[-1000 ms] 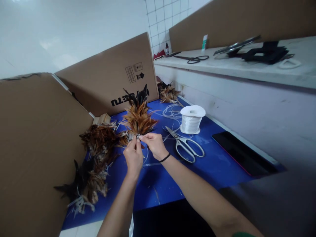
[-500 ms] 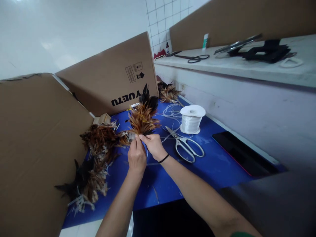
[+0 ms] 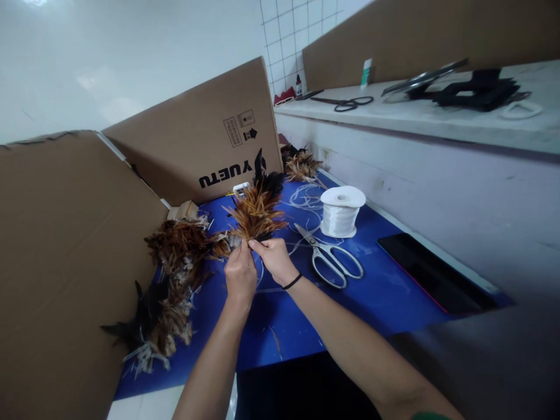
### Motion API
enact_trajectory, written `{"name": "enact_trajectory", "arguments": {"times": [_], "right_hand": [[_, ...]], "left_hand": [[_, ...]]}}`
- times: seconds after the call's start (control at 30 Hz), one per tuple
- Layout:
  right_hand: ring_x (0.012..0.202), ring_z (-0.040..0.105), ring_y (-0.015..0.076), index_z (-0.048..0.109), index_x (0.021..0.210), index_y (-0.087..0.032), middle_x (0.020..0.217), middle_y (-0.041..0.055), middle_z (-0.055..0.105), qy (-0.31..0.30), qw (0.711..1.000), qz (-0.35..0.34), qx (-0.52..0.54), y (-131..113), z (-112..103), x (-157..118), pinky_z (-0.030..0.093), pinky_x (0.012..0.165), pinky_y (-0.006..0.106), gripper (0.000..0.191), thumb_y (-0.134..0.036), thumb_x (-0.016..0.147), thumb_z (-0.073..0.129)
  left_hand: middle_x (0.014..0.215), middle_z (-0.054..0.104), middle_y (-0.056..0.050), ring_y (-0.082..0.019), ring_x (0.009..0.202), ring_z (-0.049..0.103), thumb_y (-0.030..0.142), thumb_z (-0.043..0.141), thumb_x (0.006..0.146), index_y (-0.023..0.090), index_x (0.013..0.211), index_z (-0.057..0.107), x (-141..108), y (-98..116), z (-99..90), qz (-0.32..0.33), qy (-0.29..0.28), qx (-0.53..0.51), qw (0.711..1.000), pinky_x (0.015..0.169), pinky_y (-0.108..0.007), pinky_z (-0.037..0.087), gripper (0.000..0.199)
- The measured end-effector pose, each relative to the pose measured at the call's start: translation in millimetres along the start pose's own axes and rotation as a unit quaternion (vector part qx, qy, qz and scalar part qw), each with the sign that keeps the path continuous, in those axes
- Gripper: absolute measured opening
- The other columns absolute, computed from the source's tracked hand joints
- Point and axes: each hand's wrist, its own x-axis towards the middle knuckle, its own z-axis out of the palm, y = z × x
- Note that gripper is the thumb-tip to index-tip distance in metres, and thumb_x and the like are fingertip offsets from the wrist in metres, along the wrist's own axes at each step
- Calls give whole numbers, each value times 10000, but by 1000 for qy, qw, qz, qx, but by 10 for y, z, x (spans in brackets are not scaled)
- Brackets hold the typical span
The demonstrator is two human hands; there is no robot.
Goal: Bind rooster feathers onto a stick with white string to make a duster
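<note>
A bundle of orange-brown feathers with black ones at its far end stands up from my fingertips over the blue table. My left hand pinches at the base of the bundle. My right hand, with a black band at the wrist, is closed on the same base, close beside the left. Silver scissors lie to the right, partly spread. Behind them stands a white spool, with thin clear strands loose next to it. The fingers hide the exact spot where the feathers are gripped.
Piled feathers and black feathers lie left, beside cardboard panels. A dark flat device lies right. Another feather bunch is at the back. The white shelf holds black scissors and a glue stick.
My left hand has shifted slightly left and down from the feather base. The bundle is still between my fingers, and the view has moved a little.
</note>
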Motion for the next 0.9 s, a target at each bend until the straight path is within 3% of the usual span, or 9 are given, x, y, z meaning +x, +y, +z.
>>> {"name": "enact_trajectory", "arguments": {"times": [0.17, 0.27, 0.4, 0.57, 0.73, 0.83, 0.9], "right_hand": [[507, 390, 96, 497, 489, -167, 487, -28, 465, -73, 992, -68, -79, -7, -77, 21, 298, 493, 221, 262, -297, 709, 554], [510, 410, 91, 500, 484, -158, 492, -28, 480, -143, 966, -104, -188, -97, -144, -9, 288, 510, 214, 251, -206, 731, 500], [526, 469, 102, 565, 556, -155, 531, 2, 555, -170, 901, -162, -364, -283, -178, -145, 278, 536, 229, 278, -166, 806, 444], [631, 572, 136, 645, 766, -160, 735, 60, 667, -181, 784, -242, -542, -526, -220, -288, 286, 562, 253, 256, -179, 878, 416], [680, 550, 138, 670, 819, -161, 786, 71, 651, -258, 694, -344, -578, -795, -328, -191, 276, 555, 256, 235, -174, 891, 447], [692, 515, 135, 686, 789, -179, 783, 62, 643, -305, 679, -385, -546, -943, -361, -54, 266, 556, 254, 197, -194, 873, 509], [677, 500, 126, 692, 748, -200, 762, 36, 633, -335, 690, -390, -509, -1023, -375, 49, 271, 565, 250, 165, -220, 846, 560]], "left_hand": [[780, 666, -116, -170, 717, 623, 191, 360, 902, 83, 1062, 626, -1, -55, -31, 11, -40, 56, 998, 657, -257, 475, 329], [750, 657, -107, -170, 698, 615, 170, 377, 888, 79, 1045, 629, -7, -107, -59, 29, -67, 95, 993, 634, -246, 465, 310], [711, 640, -87, -168, 660, 606, 138, 383, 877, 73, 1070, 621, -2, -176, -107, 39, -89, 135, 986, 620, -249, 469, 313], [786, 646, -88, -156, 689, 619, 93, 425, 839, 85, 1166, 561, -28, -199, -193, 59, -148, 154, 975, 642, -236, 485, 354], [795, 617, -88, -156, 685, 611, 92, 379, 869, 108, 1134, 557, -60, -165, -376, 108, -244, 168, 949, 620, -241, 491, 320], [812, 604, -96, -161, 668, 602, 87, 353, 871, 119, 1108, 569, -43, -159, -536, 136, -291, 165, 933, 605, -249, 492, 323], [822, 606, -101, -168, 654, 597, 79, 356, 857, 125, 1118, 569, -24, -177, -654, 143, -318, 154, 925, 597, -261, 493, 341]]}}
